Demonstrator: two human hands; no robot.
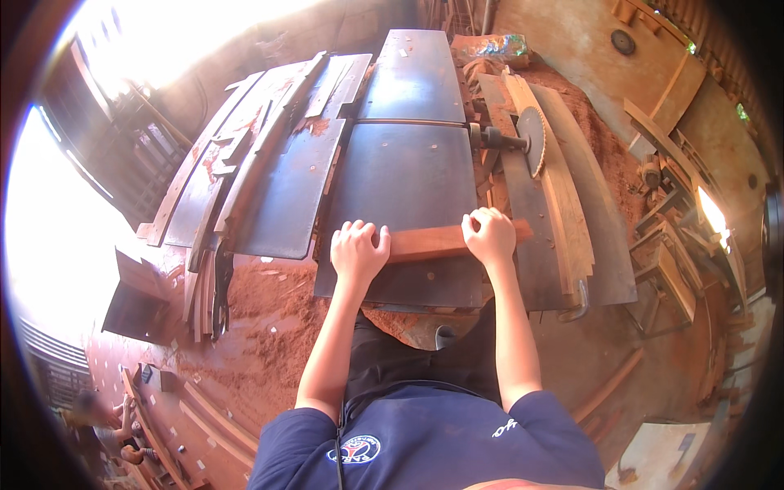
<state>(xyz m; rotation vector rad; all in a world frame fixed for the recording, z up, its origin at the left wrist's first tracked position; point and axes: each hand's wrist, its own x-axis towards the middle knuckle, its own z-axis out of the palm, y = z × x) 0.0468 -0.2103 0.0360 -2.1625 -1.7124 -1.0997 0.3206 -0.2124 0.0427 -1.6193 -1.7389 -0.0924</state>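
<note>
A short reddish-brown wooden board [429,243] lies crosswise on the near metal bed [400,180] of a woodworking machine. My left hand [358,251] is closed around its left end. Farther along, my right hand [490,233] grips the board, and its right end juts out past my fist toward the side table. Beyond both hands, a narrow gap [412,122] crosses between the near bed and the far metal bed [412,73]. Both forearms reach forward from the lower edge.
A round toothed saw blade [532,139] stands right of the bed, beside a long pale wooden board [563,220]. Wooden strips [269,147] lie on the left side table. Sawdust [269,310] covers the floor. At lower left is another person [110,429] near long timbers [155,433].
</note>
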